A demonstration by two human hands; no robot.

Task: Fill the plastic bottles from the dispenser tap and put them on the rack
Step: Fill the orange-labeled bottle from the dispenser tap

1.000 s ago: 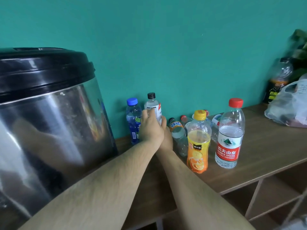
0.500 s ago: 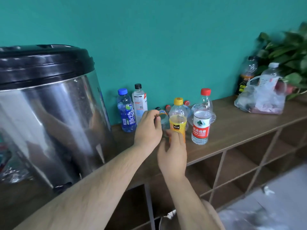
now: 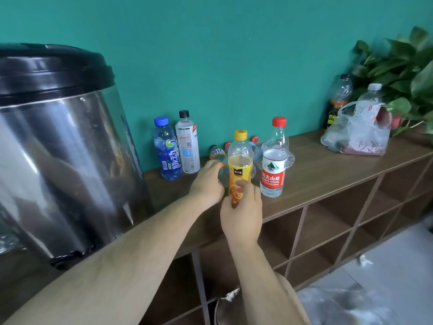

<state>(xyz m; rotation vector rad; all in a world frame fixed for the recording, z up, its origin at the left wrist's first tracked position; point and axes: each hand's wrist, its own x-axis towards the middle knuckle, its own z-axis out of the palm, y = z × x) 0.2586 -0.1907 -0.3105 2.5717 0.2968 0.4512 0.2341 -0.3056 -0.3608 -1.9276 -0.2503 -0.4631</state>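
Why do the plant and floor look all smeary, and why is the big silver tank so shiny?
Head view: the plant and floor at the right edge are motion-blurred; the tank mirrors the room, with bright streaks and a dim reflected arm; the bottles in the middle look sharp.

Off-task items only. Teal wall [image 3: 234, 55] behind and above the fingers [image 3: 210, 165]. Clear plastic bag [image 3: 356, 139] well to their right and farther back, something dark reddish inside. Leafy green plant [image 3: 410, 66] just behind the bag. Grey floor [image 3: 398, 259] below right of them, with a small white scrap [image 3: 363, 260] on it.
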